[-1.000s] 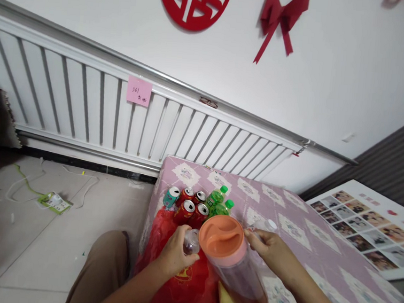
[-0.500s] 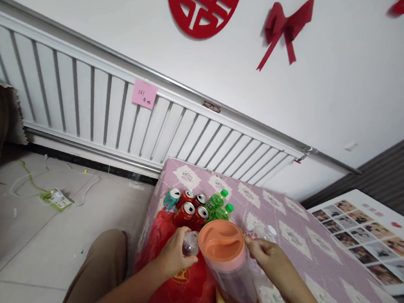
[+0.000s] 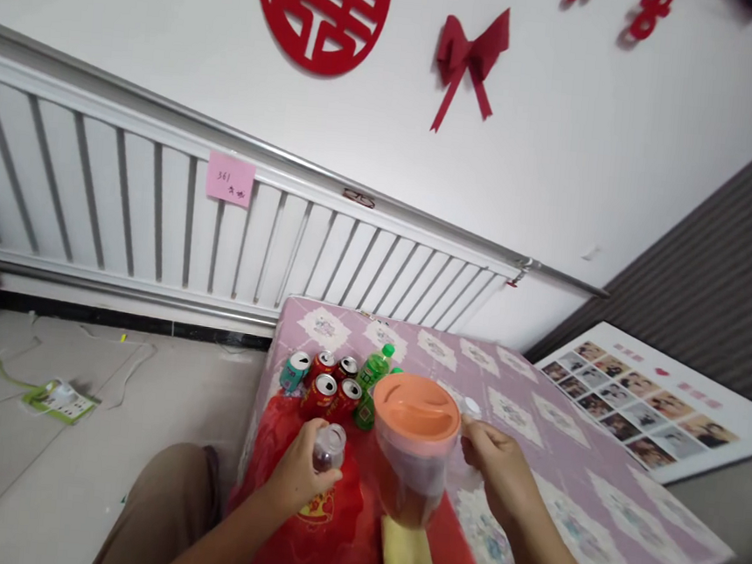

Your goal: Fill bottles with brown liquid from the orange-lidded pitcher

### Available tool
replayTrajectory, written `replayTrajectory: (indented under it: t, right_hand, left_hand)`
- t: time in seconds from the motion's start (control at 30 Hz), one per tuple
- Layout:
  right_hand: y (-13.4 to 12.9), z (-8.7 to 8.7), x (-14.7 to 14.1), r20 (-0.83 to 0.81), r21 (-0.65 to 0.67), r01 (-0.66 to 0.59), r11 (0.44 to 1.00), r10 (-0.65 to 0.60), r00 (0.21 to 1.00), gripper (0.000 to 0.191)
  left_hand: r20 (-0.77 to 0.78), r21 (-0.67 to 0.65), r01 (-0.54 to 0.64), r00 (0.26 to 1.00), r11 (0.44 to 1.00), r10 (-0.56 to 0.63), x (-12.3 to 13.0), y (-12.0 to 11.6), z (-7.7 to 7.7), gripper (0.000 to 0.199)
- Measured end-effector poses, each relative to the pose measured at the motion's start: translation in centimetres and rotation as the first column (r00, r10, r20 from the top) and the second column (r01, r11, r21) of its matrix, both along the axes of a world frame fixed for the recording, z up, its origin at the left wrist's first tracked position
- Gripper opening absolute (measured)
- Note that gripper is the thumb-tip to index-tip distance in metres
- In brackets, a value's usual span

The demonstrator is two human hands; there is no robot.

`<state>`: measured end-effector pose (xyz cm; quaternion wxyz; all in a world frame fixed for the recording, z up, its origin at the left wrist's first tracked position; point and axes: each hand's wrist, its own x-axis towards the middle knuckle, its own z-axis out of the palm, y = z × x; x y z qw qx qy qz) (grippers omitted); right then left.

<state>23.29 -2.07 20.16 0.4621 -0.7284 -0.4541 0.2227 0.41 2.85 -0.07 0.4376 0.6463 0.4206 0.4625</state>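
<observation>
My left hand (image 3: 300, 468) is closed round a small clear cup (image 3: 329, 448) above a red plastic sheet (image 3: 356, 508). My right hand (image 3: 495, 464) grips the side of a clear pitcher (image 3: 413, 474) with an orange lid (image 3: 417, 408); brownish liquid sits in its lower part. The pitcher is tilted, just right of the cup and apart from it. Beyond the cup stand several open cans, among them a red can (image 3: 321, 393) and a teal can (image 3: 295, 371). Green bottles (image 3: 375, 367) are behind the pitcher, partly hidden by it.
A folded yellow cloth (image 3: 409, 561) lies on the red sheet. The bed or table has a purple patterned cover (image 3: 535, 419). A photo board (image 3: 642, 397) leans at the right. A power strip (image 3: 61, 399) with cables lies on the floor. A radiator (image 3: 177, 221) runs along the wall.
The view has shifted to the right. The pitcher has come more upright, showing the yellow cloth below it. The cup is still in my left hand.
</observation>
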Motion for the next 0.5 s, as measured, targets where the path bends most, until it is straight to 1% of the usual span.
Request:
replayTrajectory:
  t: [0.1,0.23,0.4,0.5]
  right_hand:
    - [-0.1,-1.3,0.5,-0.067,0.094,0.089,0.992,-0.083,0.994,0.041]
    - [-0.4,-3.8,1.1,-0.131,0.179,0.170,0.969,-0.147,0.980,0.041]
    - [-0.7,-7.3,2.1,-0.162,0.234,0.221,0.947,-0.186,0.969,0.041]
    - [-0.7,-9.1,2.5,-0.165,0.247,0.242,0.938,-0.205,0.965,0.041]
  left_hand:
    - [-0.008,0.017,0.013,1.000,1.000,-0.013,-0.1,0.0,-0.3,0.067]
    - [-0.024,-0.008,0.009,1.000,1.000,-0.010,-0.2,0.0,-0.2,0.067]
    - [-0.038,0.023,-0.031,0.999,0.999,0.032,-0.2,0.0,0.1,0.062]
    - [-0.035,0.036,-0.037,0.999,0.999,0.039,-0.3,-0.1,0.0,0.060]
